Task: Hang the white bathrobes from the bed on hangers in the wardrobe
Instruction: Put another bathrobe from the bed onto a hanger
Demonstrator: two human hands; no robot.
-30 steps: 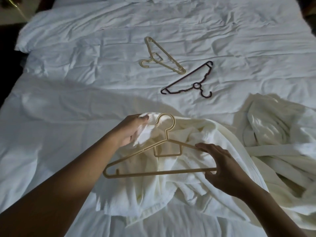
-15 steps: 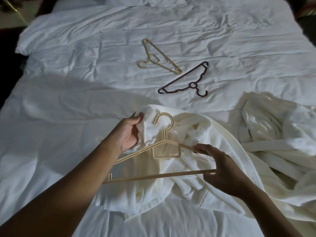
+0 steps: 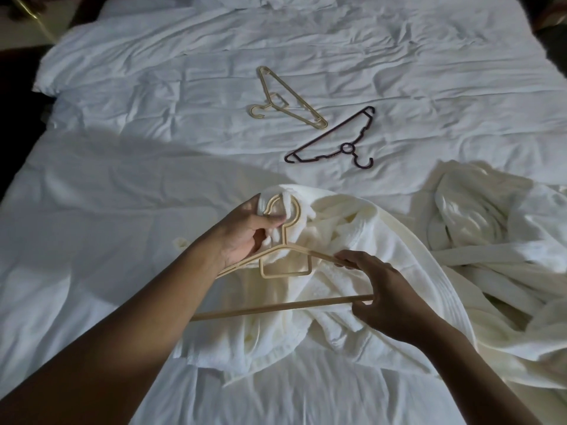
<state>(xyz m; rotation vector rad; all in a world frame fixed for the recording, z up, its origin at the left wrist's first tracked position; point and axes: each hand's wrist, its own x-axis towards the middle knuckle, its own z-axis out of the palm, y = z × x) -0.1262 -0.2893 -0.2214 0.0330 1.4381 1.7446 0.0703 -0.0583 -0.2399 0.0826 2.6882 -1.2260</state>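
The left hand point(image 3: 245, 231) is pinching the white terry bathrobe point(image 3: 352, 240) by its collar while the right hand point(image 3: 389, 292) is gripping the beige plastic hanger point(image 3: 276, 308), likely needing a shoulder threaded on next.

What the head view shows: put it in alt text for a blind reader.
A person's left hand pinches a white bathrobe at the hook of a beige hanger, whose right end the right hand holds, over a bed. A second bathrobe lies at right; a spare beige hanger and a dark hanger lie beyond.
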